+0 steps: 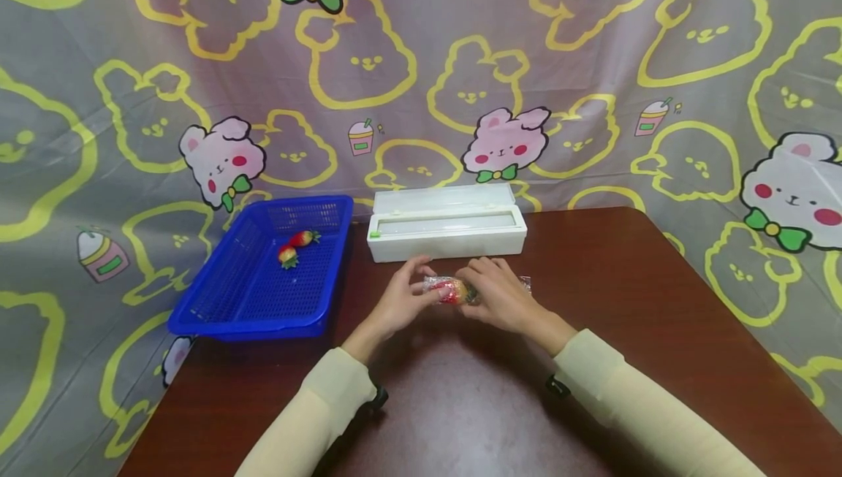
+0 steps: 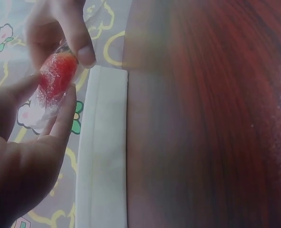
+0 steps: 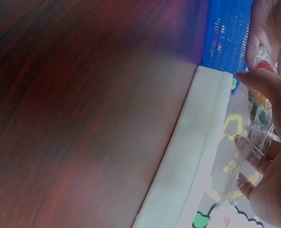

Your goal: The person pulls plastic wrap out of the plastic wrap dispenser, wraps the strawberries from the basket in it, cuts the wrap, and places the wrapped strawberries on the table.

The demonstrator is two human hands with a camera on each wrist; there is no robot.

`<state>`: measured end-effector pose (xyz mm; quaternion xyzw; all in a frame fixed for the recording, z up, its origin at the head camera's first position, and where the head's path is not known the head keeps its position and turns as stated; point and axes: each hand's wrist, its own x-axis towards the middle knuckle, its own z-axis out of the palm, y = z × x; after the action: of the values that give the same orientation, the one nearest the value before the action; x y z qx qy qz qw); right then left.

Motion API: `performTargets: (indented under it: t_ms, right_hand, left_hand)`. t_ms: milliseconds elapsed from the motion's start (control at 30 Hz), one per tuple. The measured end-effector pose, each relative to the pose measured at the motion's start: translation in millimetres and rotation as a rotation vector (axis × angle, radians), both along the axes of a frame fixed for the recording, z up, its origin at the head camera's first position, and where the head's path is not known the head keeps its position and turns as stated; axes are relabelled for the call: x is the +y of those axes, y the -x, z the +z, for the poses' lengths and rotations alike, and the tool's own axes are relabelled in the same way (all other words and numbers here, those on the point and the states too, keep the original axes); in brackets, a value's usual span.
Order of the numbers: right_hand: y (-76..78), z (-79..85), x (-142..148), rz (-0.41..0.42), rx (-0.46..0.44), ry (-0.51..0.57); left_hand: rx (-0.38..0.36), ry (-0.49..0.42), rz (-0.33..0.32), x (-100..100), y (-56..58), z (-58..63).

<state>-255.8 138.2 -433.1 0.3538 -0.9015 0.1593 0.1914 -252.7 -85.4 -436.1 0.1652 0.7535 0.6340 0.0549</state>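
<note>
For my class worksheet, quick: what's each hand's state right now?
Left hand: closed, holding the film-wrapped strawberry.
Right hand: closed, holding the plastic film at the strawberry's leafy end.

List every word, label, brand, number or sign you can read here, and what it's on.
No text can be read.
Green cup labels on the curtain: any lettering is too small to read.
Black strap by the right sleeve: pale mark, too small to read.
Box, basket, wrapped strawberry: no lettering seen.
</note>
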Motion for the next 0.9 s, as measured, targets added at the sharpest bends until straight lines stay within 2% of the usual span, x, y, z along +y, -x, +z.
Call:
performTargets:
  t_ms: [267, 400, 567, 700, 900]
  right_hand:
    - [1.0, -2.3, 1.8, 0.016, -0.017, 0.039]
    - [1.8, -3.3, 2.7, 0.021, -0.042, 0.056]
    - [1.3, -2.3, 3.0, 0.044, -0.085, 0.077]
    - [1.2, 0.0, 5.0, 0.055, -0.121, 0.079]
    - [1.5, 4.0, 14.5, 0.051, -0.153, 0.079]
  left_hand:
    - [-0.044, 0.006, -0.014, 0.3, 2.2, -4.0]
    - [-0.079, 0.016, -0.068, -0.9, 1.6, -3.7]
    - [-0.100, -0.018, -0.137, -2.1, 1.7, -2.5]
    - [-0.087, -0.017, -0.133, -2.8, 1.6, -1.7]
    - [-0.062, 0.018, -0.078, -5.8, 1.0, -2.9]
